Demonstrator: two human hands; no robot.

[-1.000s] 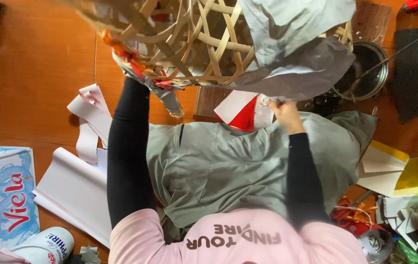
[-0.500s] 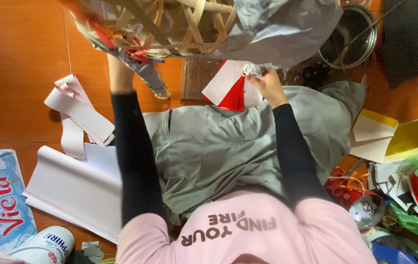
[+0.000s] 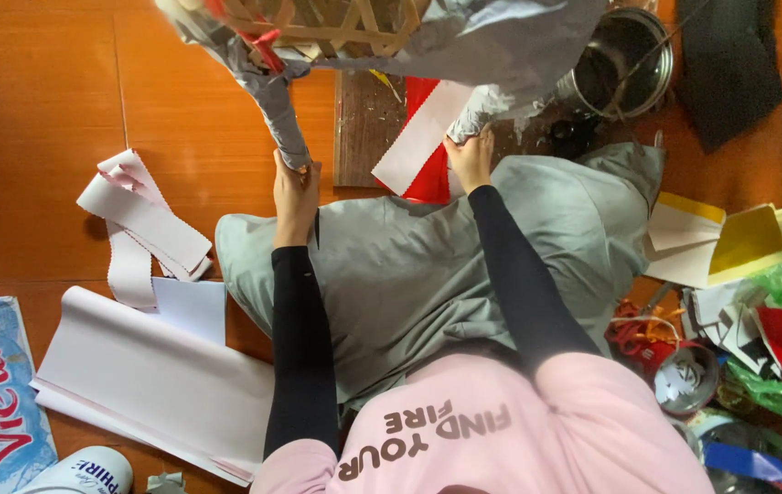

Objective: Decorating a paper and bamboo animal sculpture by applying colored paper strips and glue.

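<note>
Bamboo frame (image 3: 318, 23), partly covered in grey paper (image 3: 501, 41), held above an orange floor (image 3: 43, 91). Left hand (image 3: 294, 197) closed around the frame's grey-wrapped leg (image 3: 279, 114); right hand (image 3: 470, 160) pinches the grey paper's edge, just beside a red-and-white sheet (image 3: 423, 142). Metal pot (image 3: 624, 59) stands near.

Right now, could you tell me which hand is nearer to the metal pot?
The right hand is nearer, just lower-left of the metal pot. The left hand is much farther left, gripping a grey paper-wrapped strut.
</note>
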